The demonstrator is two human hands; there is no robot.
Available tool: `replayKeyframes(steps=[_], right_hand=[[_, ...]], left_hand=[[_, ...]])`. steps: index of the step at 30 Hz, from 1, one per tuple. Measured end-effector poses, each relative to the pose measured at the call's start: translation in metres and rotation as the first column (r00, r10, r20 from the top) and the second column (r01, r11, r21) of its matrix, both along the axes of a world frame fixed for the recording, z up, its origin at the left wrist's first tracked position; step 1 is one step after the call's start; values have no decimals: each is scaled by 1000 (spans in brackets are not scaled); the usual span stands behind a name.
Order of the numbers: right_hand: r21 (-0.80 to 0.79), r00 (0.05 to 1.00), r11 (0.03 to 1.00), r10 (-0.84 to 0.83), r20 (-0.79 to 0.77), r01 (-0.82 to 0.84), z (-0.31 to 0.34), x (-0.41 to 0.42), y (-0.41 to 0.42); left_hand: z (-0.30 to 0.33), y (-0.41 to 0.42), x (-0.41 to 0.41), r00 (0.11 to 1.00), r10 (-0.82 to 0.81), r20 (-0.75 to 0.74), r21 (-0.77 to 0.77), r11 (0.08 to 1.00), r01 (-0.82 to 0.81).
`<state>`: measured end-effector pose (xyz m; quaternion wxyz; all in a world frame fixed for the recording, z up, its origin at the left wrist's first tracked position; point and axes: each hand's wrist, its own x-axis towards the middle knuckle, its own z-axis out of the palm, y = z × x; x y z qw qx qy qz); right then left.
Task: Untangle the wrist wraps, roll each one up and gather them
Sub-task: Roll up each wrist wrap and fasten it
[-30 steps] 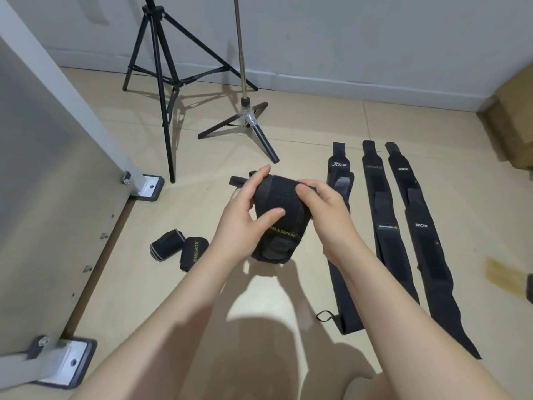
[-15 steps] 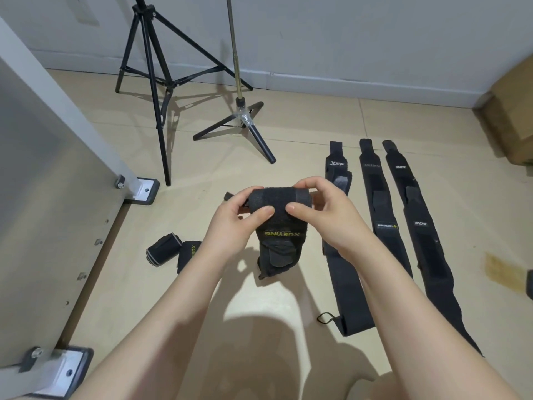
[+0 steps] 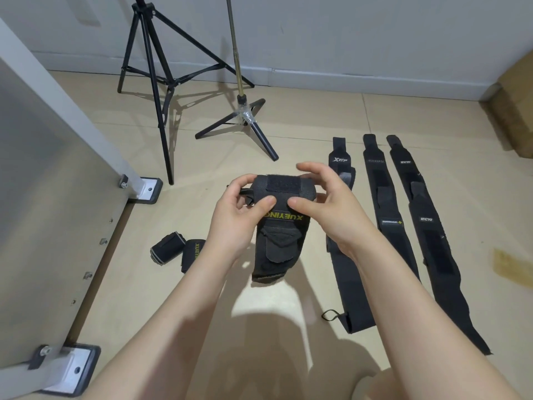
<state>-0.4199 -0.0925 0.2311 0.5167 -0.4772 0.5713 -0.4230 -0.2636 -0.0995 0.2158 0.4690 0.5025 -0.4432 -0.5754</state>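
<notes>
A: What's closest to the camera?

B: Two bare forearms reaching forward over a tan floor (image 3: 288,134). The left hand (image 3: 235,223) grips the left end of a half-rolled black wrist wrap (image 3: 281,226), thumb on its near face, fingers curled round the back. The right hand (image 3: 326,206) pinches the right end, thumb pressed on the front and fingers arched over the top.

A: So both hands are clamped on it?

B: Yes, each curled onto the same wrap, held above the floor. The rolled part sits at the top with a hook-and-loop strip facing up, and the loose tail hangs below, showing yellow "XUEYING" lettering upside down.

A: And the rest of the wraps?

B: Left of the hands, two rolled wraps (image 3: 178,251) lie touching each other on the floor. To the right, three flat wraps (image 3: 383,220) lie stretched out side by side, running away from the camera; the nearest one has a small loop at its near end.

A: Farther out?

B: A grey panel (image 3: 43,197) on bracket feet stands at left. Beyond, a black tripod (image 3: 155,82) and a smaller stand (image 3: 245,111) sit before the wall, with a cardboard box (image 3: 516,111) at the far right.
</notes>
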Motion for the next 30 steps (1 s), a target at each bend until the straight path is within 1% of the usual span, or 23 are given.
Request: replayKeyframes(steps=[2,3,8,9,11,13,14,15,17,19,20,21,22,24,25,26,27,28,29,30], right_hand=[[-21,999,1000,11,-43,-12,3,-1,0],[-12,999,1000,-8,-43,8,4,-1,-1],[57,990,992,-121,74,117,0,3,-2],[90,984,988,-133,118,123,1,3,-2],[186,952,978,-146,269,98,2,2,-3],[290,885,956,-166,435,37,4,1,-4],[334,851,943,-178,495,3,5,0,-4],[372,823,928,-194,534,-23,6,0,-4],[421,807,906,-219,548,-40,5,1,-6],[416,856,909,-185,483,-39,1,0,-6],[390,891,919,-134,434,-51,-1,1,-6],[353,905,932,-81,418,-79,-3,2,-4],[309,900,946,-50,434,-96,-5,4,-3],[239,880,969,-62,472,-60,-6,8,-2],[214,898,977,-76,434,-21,-5,9,-2],[185,938,983,-70,340,6,-5,8,-1],[153,978,988,-37,206,5,-5,5,-1],[123,998,992,6,65,-14,-6,1,-1],[104,997,994,50,-56,-44,-6,-2,-1],[95,986,993,87,-145,-74,-5,-4,-1]], left_hand=[[2,0,0,1000,1,-9,2,1000,-1],[2,1,0,1000,-2,-9,6,1000,2],[4,0,3,996,-54,-66,9,998,55],[5,-1,4,995,-63,-78,2,998,63],[6,-1,7,991,-92,-93,-8,996,92],[7,-1,8,988,-131,-84,-13,991,130],[7,0,8,987,-135,-81,-7,991,135],[7,0,9,988,-126,-94,10,992,128],[8,0,8,988,-104,-112,46,993,110],[9,1,6,995,-70,-72,53,996,74],[9,1,6,997,-41,-61,51,998,44],[9,0,5,997,-2,-72,60,998,6],[11,-1,4,995,38,-89,76,997,-32],[9,-3,6,993,84,-84,113,991,-74],[7,-3,8,996,79,-26,128,989,-75],[5,-4,12,995,54,87,140,988,-66],[3,-5,16,973,12,232,145,988,-47],[3,-5,19,926,-34,377,142,990,-21],[3,-4,22,865,-71,496,127,992,8],[3,-3,23,799,-92,594,96,994,43]])
